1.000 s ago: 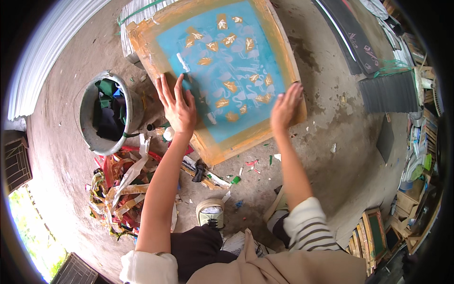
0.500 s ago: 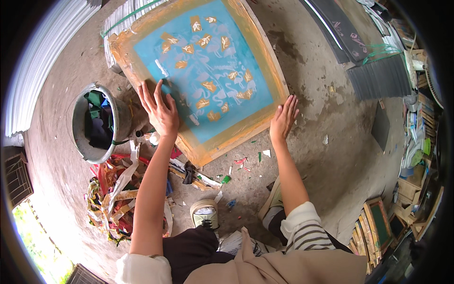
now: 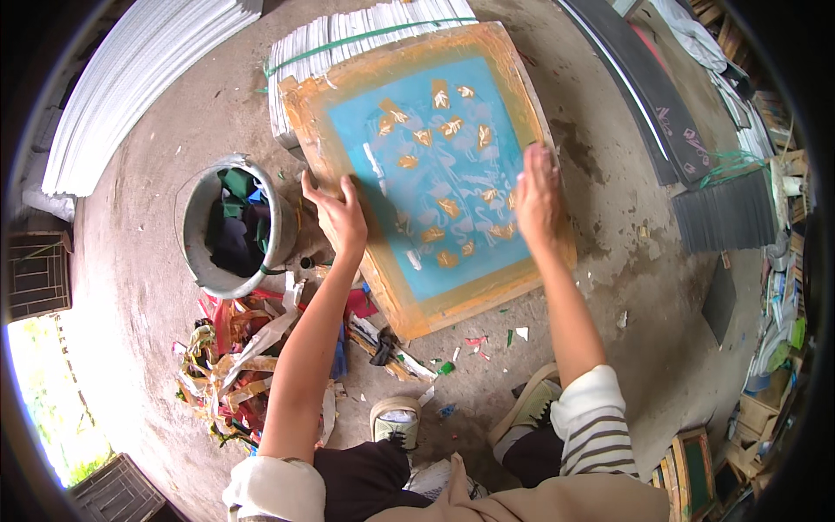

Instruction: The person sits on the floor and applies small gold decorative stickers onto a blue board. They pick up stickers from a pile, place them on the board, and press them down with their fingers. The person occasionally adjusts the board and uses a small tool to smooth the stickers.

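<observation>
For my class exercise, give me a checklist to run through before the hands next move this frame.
1. Left hand at the frame's left edge: ok.
2. Right hand gripping the frame: cannot tell; it is blurred over the right border.
3. Bucket apart from the frame: ok.
4. No scraps between frame and shoes: not ok; several lie there.
5. Shoes apart from the frame: ok.

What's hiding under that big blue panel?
Past the far edge of the blue panel, a white stack with a green strap shows. How far it reaches underneath, and anything else there, is covered.
</observation>
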Available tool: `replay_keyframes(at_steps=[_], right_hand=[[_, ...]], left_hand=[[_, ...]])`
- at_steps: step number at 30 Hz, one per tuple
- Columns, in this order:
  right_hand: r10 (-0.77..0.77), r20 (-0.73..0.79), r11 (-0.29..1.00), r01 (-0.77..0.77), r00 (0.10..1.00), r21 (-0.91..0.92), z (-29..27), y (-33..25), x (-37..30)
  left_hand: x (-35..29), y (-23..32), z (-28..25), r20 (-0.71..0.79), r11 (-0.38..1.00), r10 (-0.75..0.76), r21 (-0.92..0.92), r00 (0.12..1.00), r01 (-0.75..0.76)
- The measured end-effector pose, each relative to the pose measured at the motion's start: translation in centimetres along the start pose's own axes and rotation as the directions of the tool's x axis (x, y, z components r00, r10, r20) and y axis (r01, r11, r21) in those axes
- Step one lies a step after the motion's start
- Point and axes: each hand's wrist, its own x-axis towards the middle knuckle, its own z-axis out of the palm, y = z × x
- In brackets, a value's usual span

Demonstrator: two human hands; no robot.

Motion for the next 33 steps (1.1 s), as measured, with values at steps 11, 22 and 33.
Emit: replay_keyframes(at_steps=[11,22,33], right_hand=[[-0.590,0.164,0.769,0.488,0.791,0.412,0.4,-16.6,-8.9],[-0.195,-0.615,0.970,0.243,0.764,-0.005,-12.3,-10.8,19.5],[-0.248,-0.514,0.942,0.327,0.822,0.069,-26.9,-12.5,9.9]], left_hand=[[2.2,-2.0,-0.9,-0.034,0.944,-0.329,-0.038,0.944,0.328],[-2.1,7.2,-4.9,-0.008,0.950,-0.062,-0.308,0.998,0.056],[-3.3,14.1,-13.4,-0.151,0.711,0.109,-0.679,0.983,-0.183]])
